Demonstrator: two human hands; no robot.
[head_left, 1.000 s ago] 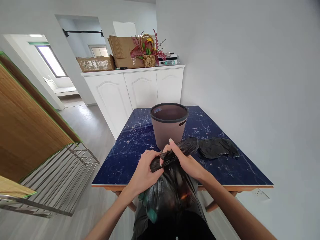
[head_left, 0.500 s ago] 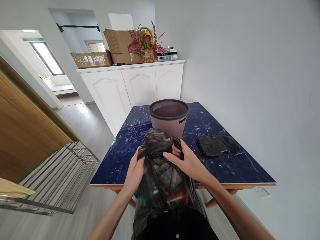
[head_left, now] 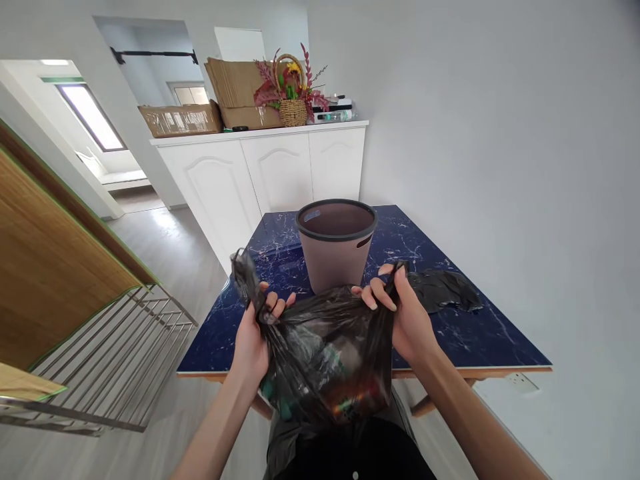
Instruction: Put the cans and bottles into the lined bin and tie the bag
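A filled black plastic bag (head_left: 325, 360) hangs between my two hands at the table's front edge, with green and orange-red items showing through it. My left hand (head_left: 257, 333) is closed around its left top corner, and a twisted end of plastic sticks up above the fingers. The right top corner is gripped in my right hand (head_left: 405, 313), thumb and fingers pinching the plastic. Just behind the bag, a brownish-pink bin (head_left: 335, 257) with a dark rim stands upright. Folded black plastic (head_left: 445, 291) lies on the table to the right, partly behind my right hand.
The blue marbled table (head_left: 215, 340) has a wall along its right side. A metal rack (head_left: 120, 353) stands at the left. Behind the table, a white cabinet (head_left: 225, 187) bears cardboard boxes (head_left: 183, 120) and a flower basket (head_left: 293, 112).
My hands have moved apart, left hand to the left and right hand to the right. The bag's top is now stretched wide between them, and more of the bin shows.
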